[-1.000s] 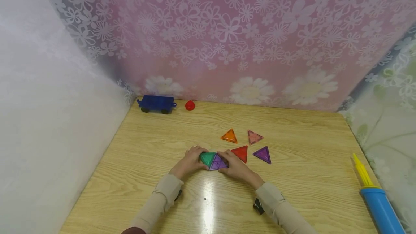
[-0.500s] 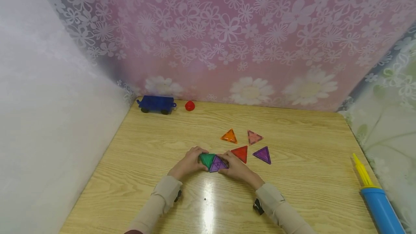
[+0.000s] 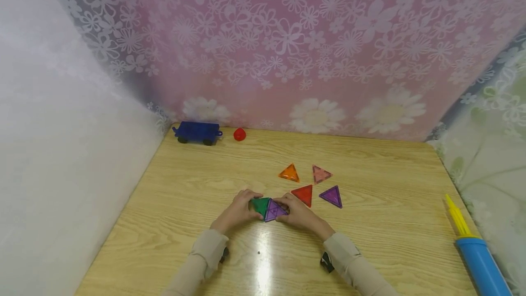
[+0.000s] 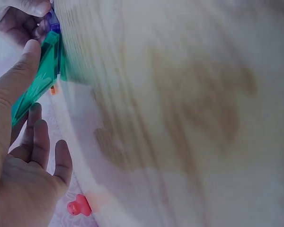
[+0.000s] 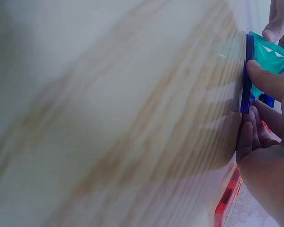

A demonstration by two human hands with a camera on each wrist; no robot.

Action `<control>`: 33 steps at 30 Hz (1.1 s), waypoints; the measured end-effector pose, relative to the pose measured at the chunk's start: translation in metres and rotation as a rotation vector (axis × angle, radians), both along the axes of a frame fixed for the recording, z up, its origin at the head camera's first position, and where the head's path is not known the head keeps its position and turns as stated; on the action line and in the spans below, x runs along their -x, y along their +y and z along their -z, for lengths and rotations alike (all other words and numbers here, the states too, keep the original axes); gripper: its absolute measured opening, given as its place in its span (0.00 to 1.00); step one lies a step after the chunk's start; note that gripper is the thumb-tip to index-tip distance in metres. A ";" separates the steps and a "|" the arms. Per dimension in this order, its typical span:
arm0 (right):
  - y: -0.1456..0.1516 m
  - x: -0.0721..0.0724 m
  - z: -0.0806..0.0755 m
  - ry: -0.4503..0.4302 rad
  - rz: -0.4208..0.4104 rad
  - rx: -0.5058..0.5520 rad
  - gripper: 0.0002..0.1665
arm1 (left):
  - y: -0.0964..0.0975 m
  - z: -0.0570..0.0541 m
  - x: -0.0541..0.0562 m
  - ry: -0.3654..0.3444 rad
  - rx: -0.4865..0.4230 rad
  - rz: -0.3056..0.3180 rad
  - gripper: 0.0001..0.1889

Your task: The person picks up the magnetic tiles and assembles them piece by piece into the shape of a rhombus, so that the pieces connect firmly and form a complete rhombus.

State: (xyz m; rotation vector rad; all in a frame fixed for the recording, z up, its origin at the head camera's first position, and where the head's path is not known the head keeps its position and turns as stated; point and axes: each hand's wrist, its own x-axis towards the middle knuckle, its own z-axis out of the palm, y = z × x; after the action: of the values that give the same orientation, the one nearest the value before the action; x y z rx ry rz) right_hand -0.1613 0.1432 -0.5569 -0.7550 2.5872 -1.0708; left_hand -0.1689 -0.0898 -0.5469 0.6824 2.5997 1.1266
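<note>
My left hand [image 3: 236, 212] pinches a translucent green triangular magnetic tile [image 3: 260, 206] between thumb and fingers. A light purple triangular magnetic tile [image 3: 274, 211] meets its edge, and my right hand [image 3: 301, 213] grips that one between thumb and fingers. In the left wrist view the green tile [image 4: 41, 75] slants up from the table, with its thumb on the near face. The right wrist view shows the purple tile [image 5: 247, 73] nearly edge-on under the right thumb, with the green tile [image 5: 270, 59] angled behind it.
Red [image 3: 303, 195], dark purple [image 3: 332, 196], orange [image 3: 290, 173] and pink [image 3: 321, 174] triangular tiles lie beyond the right hand. At the back left stand a blue toy wagon [image 3: 198, 132] and a small red toy [image 3: 239, 134]. A blue and yellow pump [image 3: 478, 255] lies at the right edge.
Both hands have drawn the joined green and purple tiles slightly toward the person, the left hand a little more. The loose tiles stay in place.
</note>
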 end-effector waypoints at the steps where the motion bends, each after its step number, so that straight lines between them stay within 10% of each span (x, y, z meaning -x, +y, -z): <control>1: 0.000 0.000 0.000 -0.002 -0.002 0.002 0.32 | 0.000 0.000 -0.001 -0.007 -0.010 -0.003 0.31; 33: 0.001 -0.001 0.000 0.005 -0.021 0.011 0.31 | 0.001 0.006 -0.009 -0.002 -0.118 -0.008 0.30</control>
State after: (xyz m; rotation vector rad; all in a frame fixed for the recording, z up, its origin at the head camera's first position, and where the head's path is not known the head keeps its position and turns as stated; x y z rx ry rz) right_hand -0.1603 0.1437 -0.5566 -0.7871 2.5737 -1.0795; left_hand -0.1603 -0.0890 -0.5533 0.6953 2.5524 1.2901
